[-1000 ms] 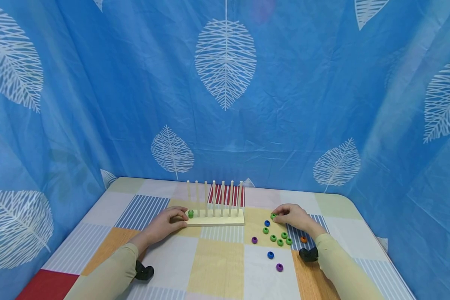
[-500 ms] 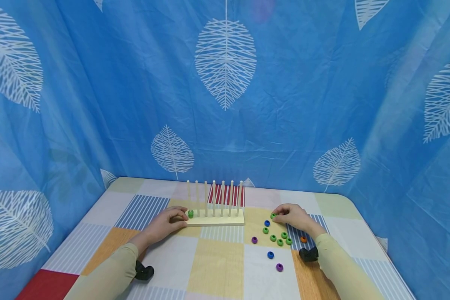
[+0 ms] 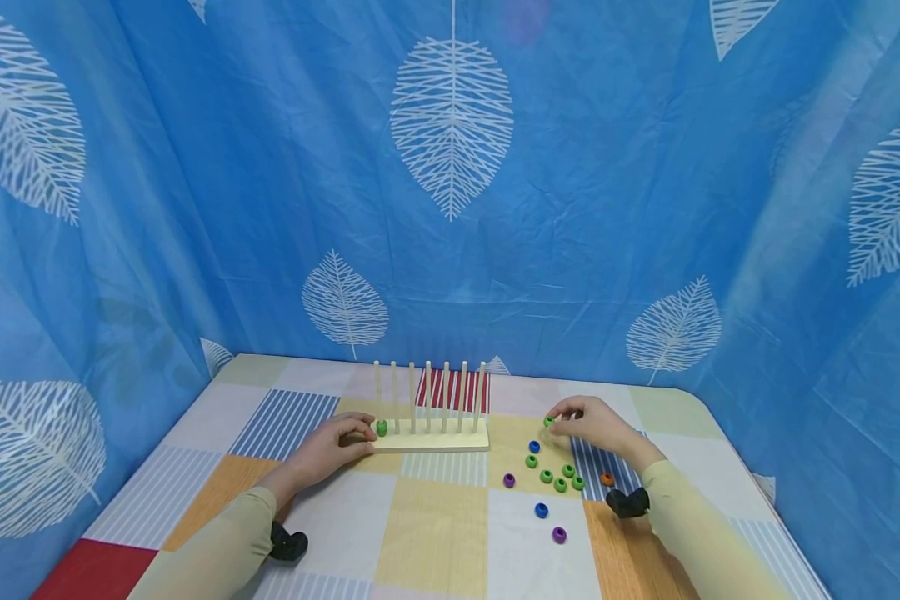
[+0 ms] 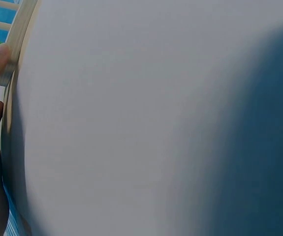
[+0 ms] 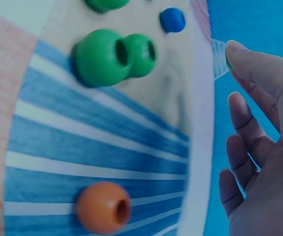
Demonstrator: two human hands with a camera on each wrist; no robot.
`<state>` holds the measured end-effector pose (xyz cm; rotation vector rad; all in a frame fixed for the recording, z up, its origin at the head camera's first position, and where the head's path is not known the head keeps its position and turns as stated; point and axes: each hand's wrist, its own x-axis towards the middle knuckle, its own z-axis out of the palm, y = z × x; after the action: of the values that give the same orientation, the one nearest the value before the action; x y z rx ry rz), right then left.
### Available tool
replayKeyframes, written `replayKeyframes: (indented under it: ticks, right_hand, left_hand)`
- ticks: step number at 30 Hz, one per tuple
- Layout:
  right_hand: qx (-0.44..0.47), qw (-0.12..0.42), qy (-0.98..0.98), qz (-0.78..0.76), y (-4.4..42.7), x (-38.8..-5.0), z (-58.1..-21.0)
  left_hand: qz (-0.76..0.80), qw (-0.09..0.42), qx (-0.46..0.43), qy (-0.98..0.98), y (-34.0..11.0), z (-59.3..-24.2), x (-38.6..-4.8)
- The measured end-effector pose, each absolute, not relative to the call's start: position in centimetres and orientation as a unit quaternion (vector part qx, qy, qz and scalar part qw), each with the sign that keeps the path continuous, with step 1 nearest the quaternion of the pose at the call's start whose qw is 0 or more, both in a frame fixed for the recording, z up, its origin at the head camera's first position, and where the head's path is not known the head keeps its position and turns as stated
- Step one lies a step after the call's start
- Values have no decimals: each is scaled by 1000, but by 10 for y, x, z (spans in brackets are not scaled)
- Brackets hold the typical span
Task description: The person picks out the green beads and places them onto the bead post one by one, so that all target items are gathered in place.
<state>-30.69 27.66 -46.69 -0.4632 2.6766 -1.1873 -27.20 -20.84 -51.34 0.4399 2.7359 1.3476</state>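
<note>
A pale wooden base (image 3: pixel 431 440) carries a row of several upright pegs, with green beads (image 3: pixel 382 428) low on the leftmost one. My left hand (image 3: pixel 335 448) grips the left end of the base between thumb and fingers; the left wrist view shows a fingertip on the wood (image 4: pixel 16 42) beside green. Above the cloth, my right hand (image 3: pixel 594 425) pinches a green bead (image 3: pixel 549 422) between thumb and index finger. In the right wrist view, only a green sliver of it shows at the fingertips of the right hand (image 5: pixel 264 118), the other fingers bent loosely.
Loose beads lie on the patchwork cloth (image 3: pixel 438 533) in front of the right hand: several green (image 3: pixel 546 476), two blue (image 3: pixel 542 510), two purple (image 3: pixel 558 535) and one orange (image 3: pixel 607 479). A blue curtain (image 3: pixel 450 275) with white leaf prints hangs behind and beside the table.
My right hand has risen slightly off the cloth and shifted a little away from me, with the pinched green bead. The left hand and the wooden base have not visibly moved.
</note>
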Motion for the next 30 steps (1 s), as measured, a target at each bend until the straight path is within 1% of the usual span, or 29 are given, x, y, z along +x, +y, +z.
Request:
replayKeyframes:
  ticks: [5,14,20,30]
  right_hand:
    - [-174,75,901,-390,274,-307,-452]
    - [-185,68,900,-390,272,-306,-423]
    - [-190,54,905,-376,264,-305,-401]
    - [-210,50,904,-369,251,-309,-377]
  left_hand:
    - [441,31,144,885,-208,-514,-272]
    - [443,30,144,885,-208,-514,-272]
    - [442,30,142,885,-209,-514,-273]
    - [444,30,143,884,-209,-513,-272]
